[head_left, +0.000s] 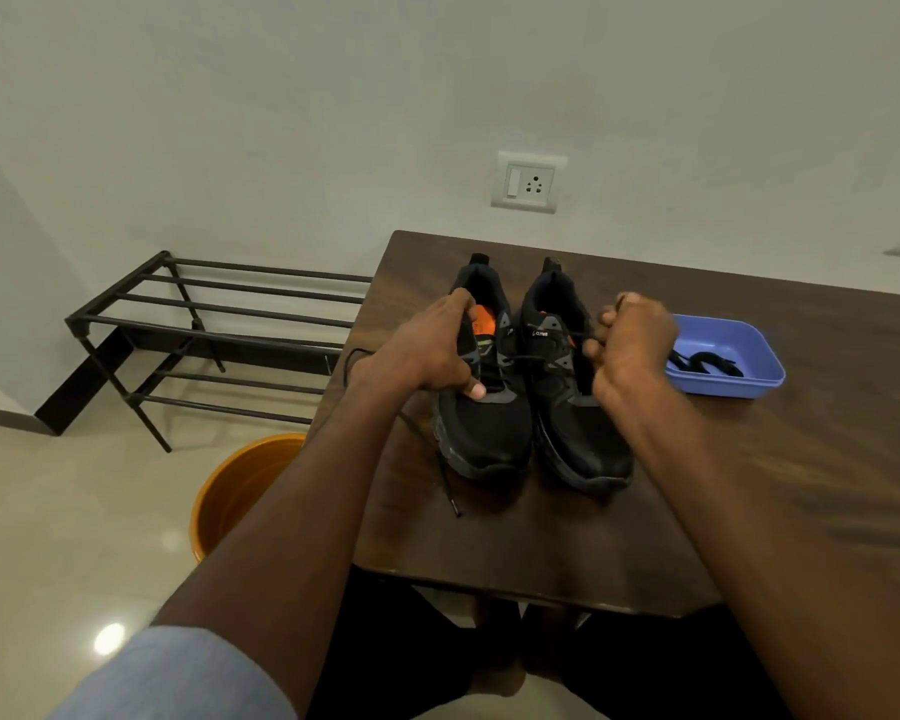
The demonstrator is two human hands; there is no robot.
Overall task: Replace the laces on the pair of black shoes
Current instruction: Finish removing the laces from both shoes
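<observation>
Two black shoes stand side by side on the brown table (749,485), toes towards me. My left hand (427,350) grips the left shoe (481,433) over its collar, thumb on the tongue. My right hand (632,340) is blurred and pinches a black lace (541,358) that stretches taut across from the left shoe over the right shoe (575,439). The lace's other end (437,470) trails off the left shoe down to the table's front left.
A blue plastic tray (749,379) at the right of the shoes holds dark laces (702,362). An orange bucket (230,491) sits on the floor at the table's left. Behind it, a black metal shoe rack (193,324) stands against the wall.
</observation>
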